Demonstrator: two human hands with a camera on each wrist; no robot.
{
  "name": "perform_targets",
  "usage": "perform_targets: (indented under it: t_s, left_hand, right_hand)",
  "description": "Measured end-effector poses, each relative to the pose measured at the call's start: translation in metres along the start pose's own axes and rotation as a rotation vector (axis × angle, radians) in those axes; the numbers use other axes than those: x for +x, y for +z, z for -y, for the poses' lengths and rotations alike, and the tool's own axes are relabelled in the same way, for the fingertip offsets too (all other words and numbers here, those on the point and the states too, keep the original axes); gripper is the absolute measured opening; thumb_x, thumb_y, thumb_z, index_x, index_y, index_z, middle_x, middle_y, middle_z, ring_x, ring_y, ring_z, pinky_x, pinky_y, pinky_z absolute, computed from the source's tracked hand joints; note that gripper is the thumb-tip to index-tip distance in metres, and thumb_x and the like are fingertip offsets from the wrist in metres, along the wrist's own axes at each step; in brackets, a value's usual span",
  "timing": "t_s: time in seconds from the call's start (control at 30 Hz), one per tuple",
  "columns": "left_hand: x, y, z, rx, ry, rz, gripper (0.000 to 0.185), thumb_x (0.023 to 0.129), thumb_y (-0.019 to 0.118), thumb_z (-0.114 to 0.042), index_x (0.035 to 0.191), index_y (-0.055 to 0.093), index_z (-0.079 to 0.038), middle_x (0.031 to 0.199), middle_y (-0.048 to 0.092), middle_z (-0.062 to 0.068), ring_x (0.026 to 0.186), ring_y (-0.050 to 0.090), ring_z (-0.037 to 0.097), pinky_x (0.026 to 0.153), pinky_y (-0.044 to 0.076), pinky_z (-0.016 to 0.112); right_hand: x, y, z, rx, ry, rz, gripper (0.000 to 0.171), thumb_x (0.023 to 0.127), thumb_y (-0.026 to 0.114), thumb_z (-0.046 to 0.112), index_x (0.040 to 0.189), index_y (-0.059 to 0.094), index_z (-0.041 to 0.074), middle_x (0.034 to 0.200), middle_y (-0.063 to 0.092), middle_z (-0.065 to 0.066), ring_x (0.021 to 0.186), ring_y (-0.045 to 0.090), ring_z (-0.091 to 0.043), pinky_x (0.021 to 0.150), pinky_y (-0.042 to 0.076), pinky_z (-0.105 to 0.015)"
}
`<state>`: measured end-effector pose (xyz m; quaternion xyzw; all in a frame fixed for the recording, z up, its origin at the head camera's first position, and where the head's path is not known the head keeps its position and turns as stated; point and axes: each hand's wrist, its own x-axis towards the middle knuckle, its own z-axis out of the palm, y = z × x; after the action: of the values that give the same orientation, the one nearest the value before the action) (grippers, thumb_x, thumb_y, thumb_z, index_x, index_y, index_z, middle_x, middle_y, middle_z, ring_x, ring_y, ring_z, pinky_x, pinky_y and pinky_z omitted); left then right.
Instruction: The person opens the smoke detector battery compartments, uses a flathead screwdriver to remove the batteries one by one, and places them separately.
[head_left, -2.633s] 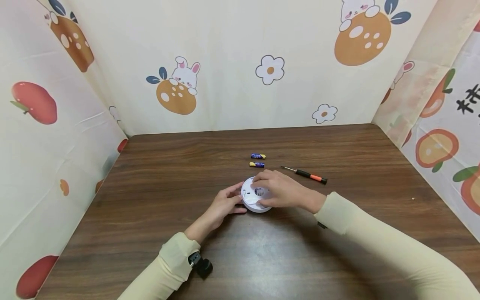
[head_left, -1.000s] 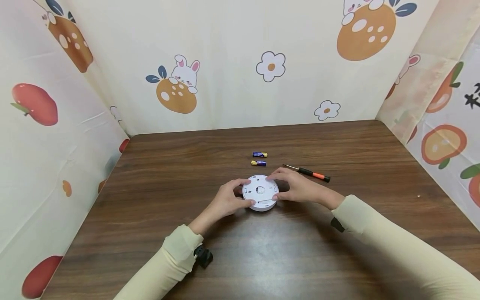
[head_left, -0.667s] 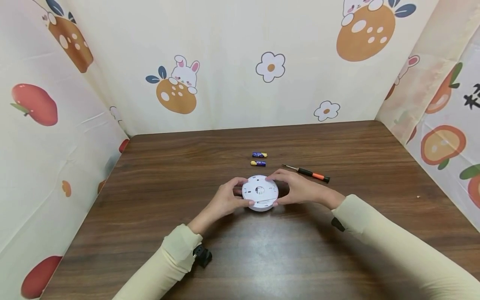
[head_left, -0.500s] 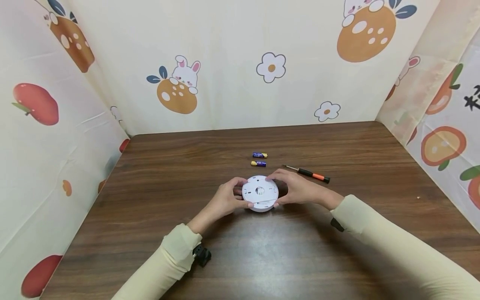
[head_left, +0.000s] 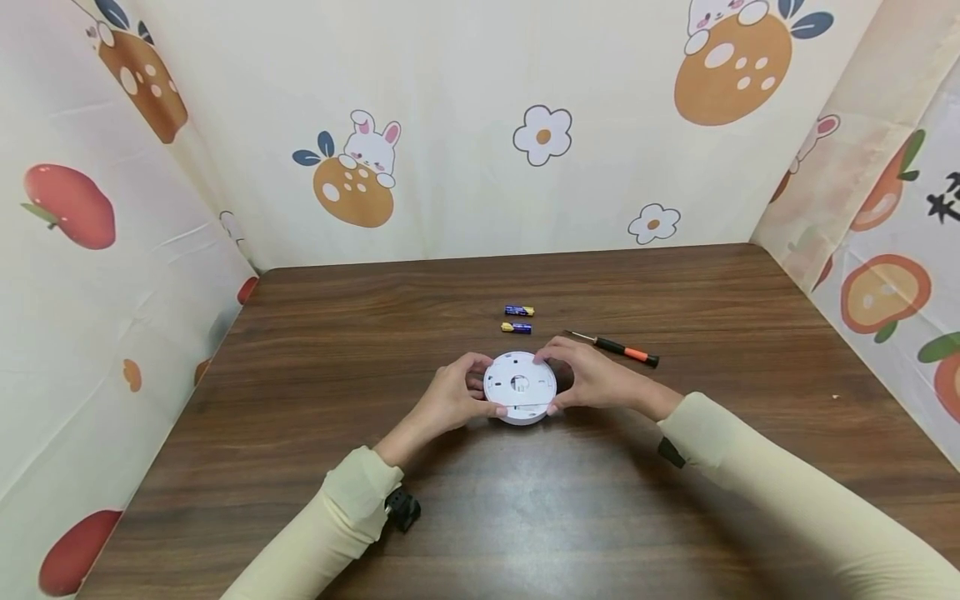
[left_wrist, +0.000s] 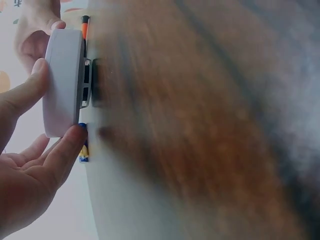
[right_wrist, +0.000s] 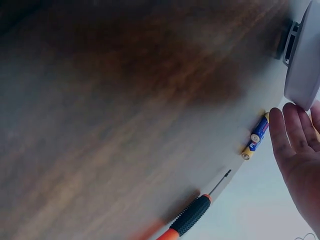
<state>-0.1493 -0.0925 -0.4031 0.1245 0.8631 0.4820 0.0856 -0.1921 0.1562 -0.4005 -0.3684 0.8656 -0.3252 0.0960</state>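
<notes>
A round white smoke detector [head_left: 520, 387] lies at mid-table with its back plate up. The plate shows a central hole and small slots. In the left wrist view its smooth side [left_wrist: 63, 82] and the slotted part below it face the camera. My left hand [head_left: 446, 400] grips the left rim, thumb at the near side and fingers at the far side. On the right rim my right hand [head_left: 592, 377] holds it between thumb and fingers. Most of the right hand's grip is cut off in the right wrist view, where the fingers [right_wrist: 298, 130] lie against the rim.
Behind the detector lie two blue-and-yellow batteries [head_left: 517, 327], one behind the other. A screwdriver [head_left: 626, 350] with a black-and-orange handle lies behind the right hand, its tip pointing left. Patterned cloth [head_left: 450, 167] stands at the back and both sides of the wooden table [head_left: 337, 333].
The right hand has moved off the detector's top to its right rim, and the left hand now grips the left rim. The plate's slanted near edge has turned to about level.
</notes>
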Motion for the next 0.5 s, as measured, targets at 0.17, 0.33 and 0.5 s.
perform_targets:
  t_s: [0.17,0.33,0.5]
  left_hand:
    - [-0.0005,0.0018,0.0006,0.005,0.008,-0.016,0.063,0.066,0.088,-0.008,0.119,0.055,0.001,0.108,0.062,0.012,0.088,0.064,0.020,0.074,0.056,0.026]
    - [-0.0003,0.0027,0.0008,0.007,0.010,-0.025,0.063,0.066,0.088,-0.007,0.119,0.055,0.002,0.108,0.063,0.013,0.088,0.065,0.020,0.074,0.056,0.026]
    - [0.0000,0.0015,-0.0016,0.019,-0.002,-0.010,0.063,0.067,0.087,-0.007,0.120,0.054,0.002,0.110,0.062,0.013,0.090,0.064,0.020,0.075,0.056,0.027]
  right_hand:
    - [-0.0014,0.0019,-0.0001,0.021,-0.016,-0.020,0.060,0.070,0.087,0.022,0.119,0.059,0.004,0.117,0.054,-0.008,0.106,0.050,-0.022,0.093,0.046,-0.042]
    - [-0.0030,0.0035,-0.0001,0.025,-0.020,-0.039,0.057,0.070,0.086,0.020,0.118,0.059,0.003,0.118,0.054,-0.008,0.106,0.051,-0.023,0.093,0.047,-0.042]
    - [-0.0048,0.0034,0.0000,0.026,-0.014,-0.046,0.057,0.071,0.086,0.022,0.118,0.060,0.003,0.117,0.055,-0.009,0.107,0.051,-0.024,0.093,0.047,-0.043]
